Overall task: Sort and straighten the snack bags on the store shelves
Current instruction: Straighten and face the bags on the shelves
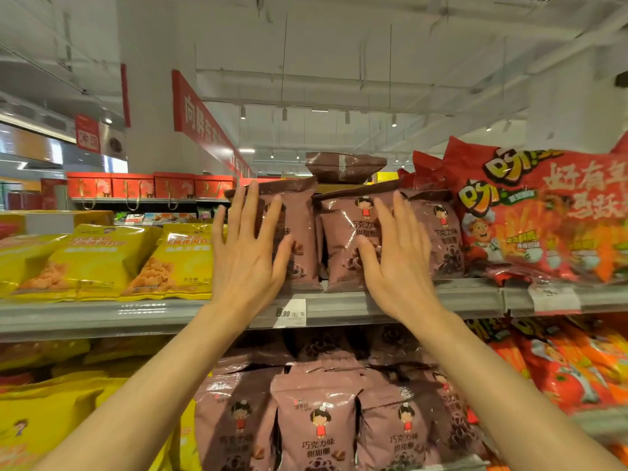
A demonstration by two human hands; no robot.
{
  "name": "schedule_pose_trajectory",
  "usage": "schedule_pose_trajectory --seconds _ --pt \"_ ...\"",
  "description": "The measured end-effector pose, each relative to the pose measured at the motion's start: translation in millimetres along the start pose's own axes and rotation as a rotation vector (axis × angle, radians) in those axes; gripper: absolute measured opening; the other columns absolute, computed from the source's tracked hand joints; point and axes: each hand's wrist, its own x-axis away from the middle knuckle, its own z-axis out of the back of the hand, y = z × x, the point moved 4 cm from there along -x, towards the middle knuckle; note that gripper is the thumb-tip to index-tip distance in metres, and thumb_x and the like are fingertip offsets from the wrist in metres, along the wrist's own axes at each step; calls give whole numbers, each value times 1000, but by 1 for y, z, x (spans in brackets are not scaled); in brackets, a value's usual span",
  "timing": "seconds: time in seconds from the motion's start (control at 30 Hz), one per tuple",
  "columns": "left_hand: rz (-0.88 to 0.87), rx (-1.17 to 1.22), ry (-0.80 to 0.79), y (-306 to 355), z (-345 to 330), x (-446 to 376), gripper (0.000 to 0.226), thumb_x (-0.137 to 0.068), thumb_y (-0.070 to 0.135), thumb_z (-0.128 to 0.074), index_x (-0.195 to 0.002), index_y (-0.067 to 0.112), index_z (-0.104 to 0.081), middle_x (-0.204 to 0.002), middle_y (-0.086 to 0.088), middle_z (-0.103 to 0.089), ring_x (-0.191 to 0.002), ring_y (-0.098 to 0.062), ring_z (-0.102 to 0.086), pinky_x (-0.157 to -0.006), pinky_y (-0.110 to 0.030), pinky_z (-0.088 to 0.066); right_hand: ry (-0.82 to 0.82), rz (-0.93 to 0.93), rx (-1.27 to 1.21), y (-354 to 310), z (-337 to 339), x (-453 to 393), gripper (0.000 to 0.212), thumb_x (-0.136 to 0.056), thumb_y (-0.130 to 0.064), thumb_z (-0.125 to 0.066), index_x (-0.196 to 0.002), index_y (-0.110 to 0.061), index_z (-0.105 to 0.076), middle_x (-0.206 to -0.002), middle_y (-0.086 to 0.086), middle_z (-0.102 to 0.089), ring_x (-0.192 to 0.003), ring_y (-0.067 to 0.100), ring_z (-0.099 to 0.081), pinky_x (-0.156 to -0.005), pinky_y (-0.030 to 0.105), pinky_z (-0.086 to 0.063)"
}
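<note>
Pink-brown bags (343, 239) upright in a row on the top shelf (373, 305), between yellow bags (102, 260) and red bags (543, 215). Both hands flat on the fronts: left hand (249, 253) on the left one, right hand (396, 263) across the middle and right ones, fingers straight and spread, gripping nothing. Looks like the squaring-up step, pressing faces flush. One bag (345, 168) lies flat on top of the row; next move probably needs it lifted and stood in line. Print reads 巧克力味 甜甜圈. Price tag (290, 313) seems to read 5.90 元, first digit blurred.
</note>
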Motion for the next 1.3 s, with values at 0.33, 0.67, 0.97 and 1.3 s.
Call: schedule_pose_trajectory --seconds 0.33,0.67,0.97,1.3 --pt "-221 -27 -51 93 -16 -6 55 -105 48 -39 -153 23 -47 -158 -11 -45 -147 -31 -40 -121 -52 -26 -150 -162 142 98 29 5 66 -106 -41 -44 -163 -18 -19 -171 17 0 -158 34 2 -127 45 -4" --pt "-207 -167 -140 96 -47 -1 63 -108 52 -14 -165 27 -9 -173 -4 -7 -161 -25 -6 -129 -51 -5 -239 -180 256 95 19 6 69 -108 -42 -30 -164 -23 7 -171 14 12 -157 34 0 -120 53 -22" --pt "-117 -115 -107 106 -26 1 58 -106 49 -37 -156 21 -41 -163 -14 -36 -150 -32 -34 -124 -52 -22 -233 -151 116 105 7 10 75 -107 -50 -30 -162 -27 16 -168 13 25 -156 30 22 -127 51 5" --pt "19 45 -136 104 1 22 56 -99 44 -51 -149 17 -50 -151 -11 -48 -139 -31 -43 -113 -50 -36 -163 -153 9 100 15 25 78 -104 -57 -34 -164 -22 2 -171 12 14 -158 27 13 -128 48 3"
